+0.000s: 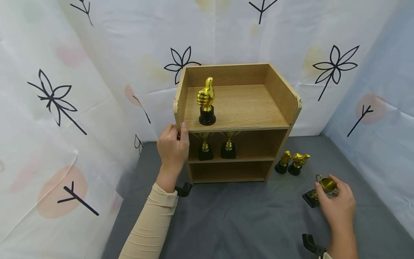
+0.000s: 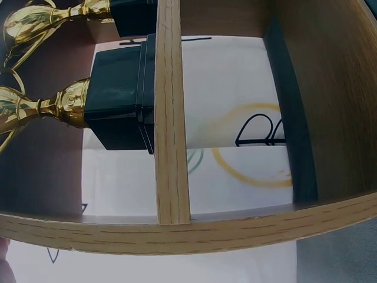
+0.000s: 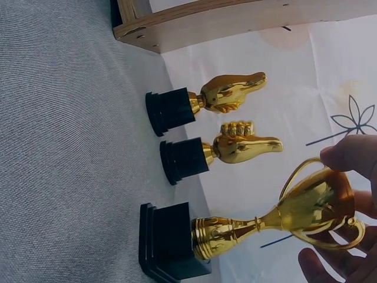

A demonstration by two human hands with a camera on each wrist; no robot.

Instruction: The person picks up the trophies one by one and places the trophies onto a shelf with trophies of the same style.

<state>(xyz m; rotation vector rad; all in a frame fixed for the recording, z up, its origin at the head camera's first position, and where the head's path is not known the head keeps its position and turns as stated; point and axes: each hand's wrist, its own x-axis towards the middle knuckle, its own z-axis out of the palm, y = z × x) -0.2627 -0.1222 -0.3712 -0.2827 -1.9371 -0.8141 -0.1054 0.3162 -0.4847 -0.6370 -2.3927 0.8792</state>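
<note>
My left hand [image 1: 173, 145] grips the front left edge of a wooden shelf unit [image 1: 285, 94], its thumb up beside the top board. On that board stands a gold thumbs-up trophy [image 1: 206, 99] with a round black base. Two gold cup trophies, a left one [image 1: 205, 151] and a right one [image 1: 229, 150], stand on the middle shelf; the top board hides their upper parts in the head view. At the right, my right hand [image 1: 342, 205] holds another gold trophy cup [image 3: 315, 203] by its bowl near the rim. Its square black base [image 3: 171, 242] is down close to the grey cloth.
Two more thumbs-up trophies, one nearer the unit [image 1: 283, 162] and one beside it [image 1: 298, 164], stand on the grey cloth [image 1: 226, 219] right of the shelf. A patterned white curtain [image 1: 129, 43] hangs behind and at both sides. The lowest shelf [image 1: 229, 172] shows bare wood.
</note>
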